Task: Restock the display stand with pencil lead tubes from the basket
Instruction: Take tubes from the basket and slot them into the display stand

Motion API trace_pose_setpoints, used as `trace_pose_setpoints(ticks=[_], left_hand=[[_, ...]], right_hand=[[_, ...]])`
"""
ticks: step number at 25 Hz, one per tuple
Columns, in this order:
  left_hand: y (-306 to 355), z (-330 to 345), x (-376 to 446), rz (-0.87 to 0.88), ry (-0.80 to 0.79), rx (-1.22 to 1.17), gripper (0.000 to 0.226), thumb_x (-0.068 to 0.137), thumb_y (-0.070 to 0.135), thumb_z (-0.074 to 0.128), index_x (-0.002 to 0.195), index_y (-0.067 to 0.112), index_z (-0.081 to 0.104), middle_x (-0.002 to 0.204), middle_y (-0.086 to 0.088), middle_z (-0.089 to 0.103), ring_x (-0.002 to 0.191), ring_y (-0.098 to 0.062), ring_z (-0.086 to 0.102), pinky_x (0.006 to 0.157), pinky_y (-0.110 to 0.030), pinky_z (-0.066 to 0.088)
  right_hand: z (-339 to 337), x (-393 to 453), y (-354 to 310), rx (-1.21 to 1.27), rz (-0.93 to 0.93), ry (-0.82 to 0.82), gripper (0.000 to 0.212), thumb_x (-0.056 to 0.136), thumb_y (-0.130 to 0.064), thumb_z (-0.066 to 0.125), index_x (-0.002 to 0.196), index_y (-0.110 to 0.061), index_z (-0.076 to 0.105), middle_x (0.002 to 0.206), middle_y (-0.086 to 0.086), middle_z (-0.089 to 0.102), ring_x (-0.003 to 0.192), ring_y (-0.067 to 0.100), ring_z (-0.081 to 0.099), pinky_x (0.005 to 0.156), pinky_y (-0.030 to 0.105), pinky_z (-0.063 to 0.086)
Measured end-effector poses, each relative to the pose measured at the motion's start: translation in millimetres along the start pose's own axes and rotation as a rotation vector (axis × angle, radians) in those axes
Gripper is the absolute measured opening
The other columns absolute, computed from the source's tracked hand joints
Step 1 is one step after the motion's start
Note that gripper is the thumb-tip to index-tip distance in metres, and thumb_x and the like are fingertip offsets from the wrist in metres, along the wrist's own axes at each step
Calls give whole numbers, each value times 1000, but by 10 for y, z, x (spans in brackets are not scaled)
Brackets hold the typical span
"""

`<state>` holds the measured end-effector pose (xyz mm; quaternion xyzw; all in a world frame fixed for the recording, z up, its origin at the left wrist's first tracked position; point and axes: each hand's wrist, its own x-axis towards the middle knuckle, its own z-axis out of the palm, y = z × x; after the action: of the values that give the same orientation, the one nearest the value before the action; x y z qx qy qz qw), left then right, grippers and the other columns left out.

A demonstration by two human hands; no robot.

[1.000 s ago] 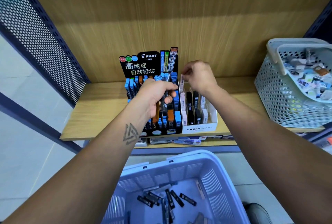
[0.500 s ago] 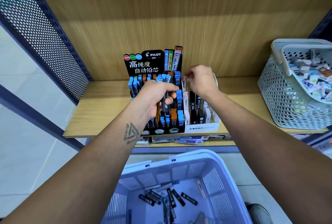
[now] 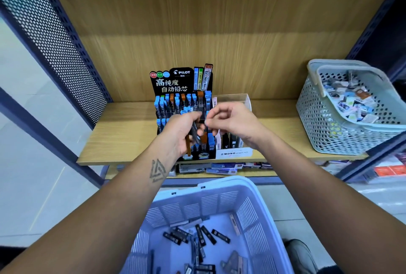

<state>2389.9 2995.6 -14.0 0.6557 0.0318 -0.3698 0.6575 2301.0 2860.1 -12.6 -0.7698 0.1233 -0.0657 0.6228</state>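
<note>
A black Pilot display stand (image 3: 175, 80) with blue- and orange-capped lead tubes sits on the wooden shelf (image 3: 123, 137), and a white Mono stand (image 3: 234, 153) is at its right. In front of the stand my left hand (image 3: 180, 133) grips a bundle of lead tubes (image 3: 195, 133), dark with orange ends. My right hand (image 3: 230, 120) is right beside it, fingers curled, its thumb and forefinger pinching the top of one tube in that bundle. Below me, the lavender basket (image 3: 219, 182) holds several loose dark lead tubes (image 3: 197, 234).
A grey perforated basket (image 3: 318, 124) full of small packets stands on the shelf at the right. A dark mesh side panel (image 3: 55, 32) closes the shelf on the left. Flat packs lie on the lower shelf (image 3: 222, 169) under the stands.
My right hand has drawn back from the rear of the white stand and come to the bundle in my left hand. The left hand has held its place.
</note>
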Motion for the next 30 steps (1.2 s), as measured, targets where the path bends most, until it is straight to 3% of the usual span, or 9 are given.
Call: trace_pose_setpoints(ticks=[2, 5, 8, 11, 14, 16, 21, 25, 30], left_hand=[[-69, -35, -46, -28, 46, -32, 18, 101, 20, 59, 104, 2, 63, 68, -5, 62, 37, -10, 52, 30, -18, 34], [-131, -85, -15, -34, 107, -79, 18, 100, 21, 60, 94, 4, 60, 56, -4, 58, 35, -12, 49, 31, -17, 34], [-130, -131, 50, -45, 150, -114, 23, 97, 30, 63, 85, 11, 57, 63, -4, 54, 35, -14, 46, 33, -17, 34], [-103, -158, 98, -68, 204, -82, 24, 97, 36, 58, 90, 13, 57, 74, -4, 57, 40, -14, 46, 34, -16, 34], [-89, -170, 87, -64, 233, -37, 26, 101, 35, 51, 91, 11, 54, 71, -8, 60, 40, -16, 48, 31, -15, 32], [-96, -181, 90, -87, 168, -18, 30, 101, 36, 49, 94, 8, 55, 69, -10, 61, 39, -16, 47, 30, -15, 30], [-51, -164, 64, -147, -93, -148, 26, 101, 35, 48, 97, 10, 52, 63, -6, 55, 38, -9, 40, 28, -15, 23], [6, -186, 37, -124, -156, -216, 11, 102, 19, 52, 95, 11, 49, 60, -3, 53, 37, -6, 37, 28, -13, 20], [-11, -134, 14, -144, -200, -154, 13, 105, 17, 49, 95, 8, 51, 63, -4, 56, 36, -4, 38, 28, -12, 21]], right_hand=[[48, -108, -24, -70, -57, -151, 23, 80, -9, 84, 95, 1, 69, 80, 11, 71, 68, 15, 63, 63, 23, 51], [162, -160, -57, -228, -90, -280, 32, 74, -9, 88, 95, 1, 67, 76, 6, 69, 66, 12, 60, 65, 24, 51], [271, -141, -90, -282, -99, -250, 30, 75, -6, 87, 92, 0, 63, 69, 11, 69, 60, 16, 62, 61, 28, 54], [316, -102, -111, -290, -92, -201, 16, 80, 1, 78, 89, -2, 65, 70, 19, 70, 55, 17, 64, 61, 31, 56], [295, -81, -130, -283, -101, -117, 12, 80, 3, 71, 84, -8, 70, 63, 10, 66, 55, 15, 60, 58, 27, 51], [262, -55, -131, -245, -95, -17, 12, 83, 3, 67, 85, -7, 74, 64, 3, 66, 55, 13, 60, 54, 26, 51], [93, 34, -22, -6, -10, 124, 14, 92, 3, 64, 101, -1, 74, 75, 12, 69, 59, 15, 61, 56, 24, 53], [-13, 67, 65, 88, 11, 157, 14, 92, 5, 65, 100, -3, 74, 76, 13, 70, 62, 16, 64, 61, 25, 55], [-83, 65, 64, 274, 45, 166, 12, 89, 6, 68, 99, 1, 72, 74, 12, 70, 64, 17, 65, 65, 25, 57]])
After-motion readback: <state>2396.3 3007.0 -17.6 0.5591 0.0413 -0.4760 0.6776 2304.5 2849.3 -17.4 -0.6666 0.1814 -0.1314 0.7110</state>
